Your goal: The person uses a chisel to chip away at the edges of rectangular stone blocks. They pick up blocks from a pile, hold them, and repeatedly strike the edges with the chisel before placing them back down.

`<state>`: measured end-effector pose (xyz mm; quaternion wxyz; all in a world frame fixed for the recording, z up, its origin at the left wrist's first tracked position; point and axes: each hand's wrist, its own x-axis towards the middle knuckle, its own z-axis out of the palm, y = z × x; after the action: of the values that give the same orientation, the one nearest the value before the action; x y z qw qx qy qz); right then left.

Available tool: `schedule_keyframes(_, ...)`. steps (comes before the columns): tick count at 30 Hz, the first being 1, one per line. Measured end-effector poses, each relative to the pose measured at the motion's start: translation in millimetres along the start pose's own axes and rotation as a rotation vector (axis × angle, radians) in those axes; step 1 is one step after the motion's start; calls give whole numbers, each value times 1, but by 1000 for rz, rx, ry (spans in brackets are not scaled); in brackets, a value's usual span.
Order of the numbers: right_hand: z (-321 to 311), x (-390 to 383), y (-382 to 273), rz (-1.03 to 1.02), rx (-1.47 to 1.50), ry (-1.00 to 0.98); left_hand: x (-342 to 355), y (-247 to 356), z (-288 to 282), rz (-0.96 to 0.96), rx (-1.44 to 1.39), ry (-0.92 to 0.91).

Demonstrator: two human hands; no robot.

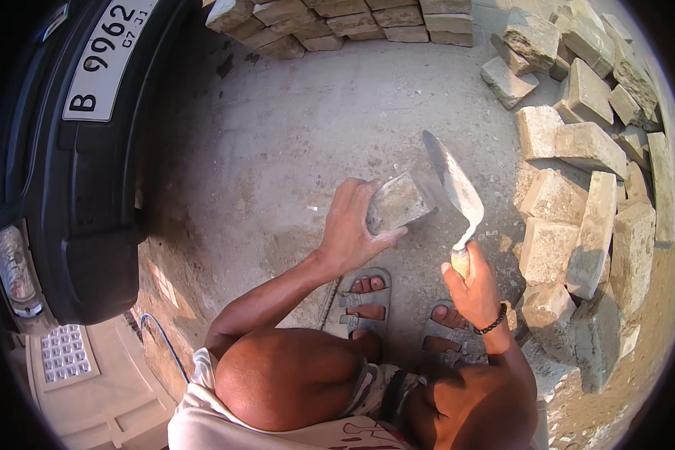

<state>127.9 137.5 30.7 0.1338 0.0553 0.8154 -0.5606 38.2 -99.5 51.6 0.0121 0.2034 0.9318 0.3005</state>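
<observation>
As I squat over my grey sandals (pixel 366 298), my right hand (pixel 474 291) is wrapped round the handle of a trowel (pixel 460 187), its blade pointing away from me. My left hand (pixel 351 225) grips a grey block (pixel 399 204) between thumb and fingers, just left of the blade; I cannot tell whether it touches the concrete ground (pixel 277 142). Rough blocks (pixel 551 251) lie heaped to my right, a dark vehicle bumper (pixel 101 225) stands at my left, and farthest off is a stack of blocks (pixel 352 25).
</observation>
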Motion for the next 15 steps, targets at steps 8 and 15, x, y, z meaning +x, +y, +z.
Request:
schedule_keyframes(8, 16, 4, 45, 371, 189, -62, -31, -14, 23, 122, -40, 57)
schedule_keyframes(15, 9, 14, 62, 398, 105, -228, -45, -20, 53, 110, -218, 148)
